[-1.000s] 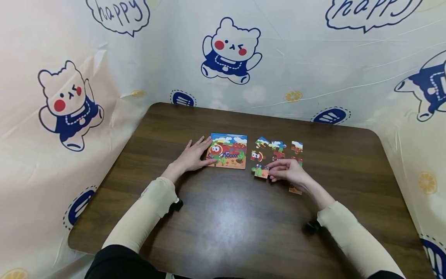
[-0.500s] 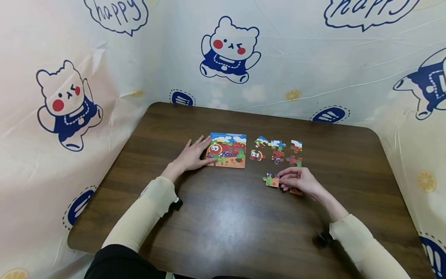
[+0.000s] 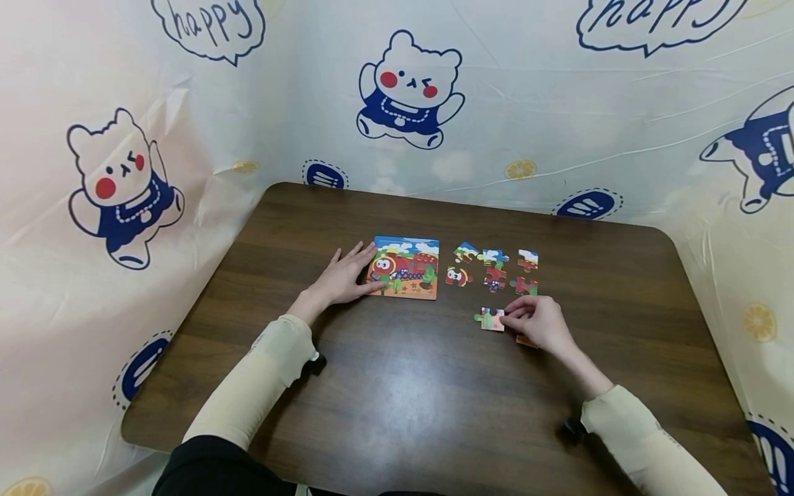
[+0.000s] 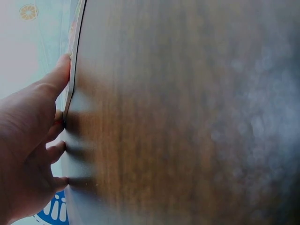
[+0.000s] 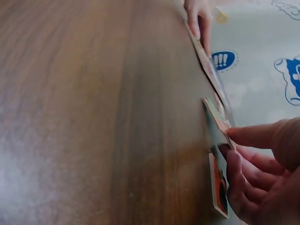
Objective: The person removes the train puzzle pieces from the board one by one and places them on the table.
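Observation:
My right hand (image 3: 540, 322) pinches a jigsaw piece (image 3: 493, 319) by its right edge, between thumb and fingers. This piece shows a green cactus on orange ground, and in the right wrist view it is tilted up off the table. Partly under that hand lies another orange piece (image 5: 218, 185), its face half hidden. With fingers spread, my left hand (image 3: 338, 279) rests on the left edge of a square train picture board (image 3: 412, 284). In the left wrist view the thumb (image 4: 60, 75) lies along the board's edge and the other fingertips touch the table.
Several loose jigsaw pieces lie right of the board, among them a sky piece (image 3: 493, 257), a piece with eyes (image 3: 458, 276) and a red piece (image 3: 524, 285). The brown wooden table (image 3: 384, 393) backs onto a printed curtain (image 3: 521, 103).
My right hand has drawn the cactus piece from beside the board to the right and nearer to me, and the piece now looks paler. The left hand has kept its place on the board.

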Motion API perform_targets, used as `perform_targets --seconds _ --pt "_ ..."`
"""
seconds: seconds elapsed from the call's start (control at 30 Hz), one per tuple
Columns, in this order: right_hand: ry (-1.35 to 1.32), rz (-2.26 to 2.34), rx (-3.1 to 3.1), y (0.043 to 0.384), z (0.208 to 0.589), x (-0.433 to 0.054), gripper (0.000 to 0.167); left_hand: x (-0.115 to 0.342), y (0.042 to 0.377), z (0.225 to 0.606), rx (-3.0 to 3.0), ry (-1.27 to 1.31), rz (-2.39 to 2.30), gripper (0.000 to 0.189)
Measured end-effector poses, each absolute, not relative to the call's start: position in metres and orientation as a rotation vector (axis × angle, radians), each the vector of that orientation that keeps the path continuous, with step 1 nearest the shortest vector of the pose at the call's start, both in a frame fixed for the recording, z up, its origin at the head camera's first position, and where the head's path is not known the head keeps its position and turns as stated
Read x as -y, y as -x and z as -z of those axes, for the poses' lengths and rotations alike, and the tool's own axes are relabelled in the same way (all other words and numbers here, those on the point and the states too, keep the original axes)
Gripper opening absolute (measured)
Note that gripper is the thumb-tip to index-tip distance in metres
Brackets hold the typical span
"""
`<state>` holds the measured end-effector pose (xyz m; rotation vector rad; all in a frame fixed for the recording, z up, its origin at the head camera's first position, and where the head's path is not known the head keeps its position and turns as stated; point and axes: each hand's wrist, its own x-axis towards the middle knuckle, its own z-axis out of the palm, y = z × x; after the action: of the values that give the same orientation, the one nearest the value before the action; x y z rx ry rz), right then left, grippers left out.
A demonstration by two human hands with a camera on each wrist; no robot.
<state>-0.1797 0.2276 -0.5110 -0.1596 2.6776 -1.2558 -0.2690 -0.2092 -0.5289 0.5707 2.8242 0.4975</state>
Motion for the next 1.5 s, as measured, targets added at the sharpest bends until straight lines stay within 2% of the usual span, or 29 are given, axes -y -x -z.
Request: perform_targets --seconds 0.2,0.37,0.6,0.87,1.17,1.33,1.5 --pt "0.128 1.068 -2.858 0.178 0.513 -0.222 0.023 0.209 0.267 0.529 -2.823 -0.571 -0.503 0.095" --pt "0.125 1.089 -2.894 0.182 0.518 -0.225 0.028 0.209 0.268 0.528 -2.826 -0.572 -0.502 0.095" --pt "0.177 1.166 -2.917 0.197 0.555 -0.242 0.034 0.208 0.269 0.526 -2.82 -0.57 -0.472 0.096" --pt "0.16 1.341 -2.798 0.2 0.517 -0.228 0.018 0.207 0.27 0.52 -2.798 -0.58 -0.462 0.095" --pt "0.161 1.46 -2.424 0.228 0.495 -0.214 0.038 0.206 0.273 0.517 -2.801 -0.597 -0.484 0.091" --pt "0.266 1.453 -2.381 0.244 0.493 -0.189 0.039 0.208 0.273 0.517 -2.785 -0.618 -0.481 0.092" --pt "0.343 1.439 -2.355 0.257 0.495 -0.159 0.039 0.214 0.271 0.519 -2.759 -0.624 -0.494 0.103"
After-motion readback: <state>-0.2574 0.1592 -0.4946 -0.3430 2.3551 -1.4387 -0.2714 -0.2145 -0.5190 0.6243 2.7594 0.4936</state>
